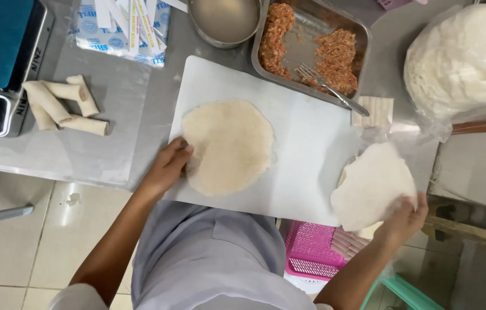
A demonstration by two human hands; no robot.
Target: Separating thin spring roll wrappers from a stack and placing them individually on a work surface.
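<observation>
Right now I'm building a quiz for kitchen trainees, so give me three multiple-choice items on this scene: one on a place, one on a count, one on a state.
1. Where does the fork lie?
A. In the metal tray of minced filling
B. On the white board
C. In the pink basket

2. How many finished rolls lie at the left of the table?
A. One
B. Four
C. Nine

3. What state is the wrapper under the left hand in?
A. Rolled shut
B. Folded in half
C. Spread flat, with no filling on it

Answers:
1 A: the fork rests in the metal tray beside the filling.
2 B: four pale rolls lie together near the scale.
3 C: the round wrapper lies open and bare on the white board; the right hand holds another wrapper.
</observation>
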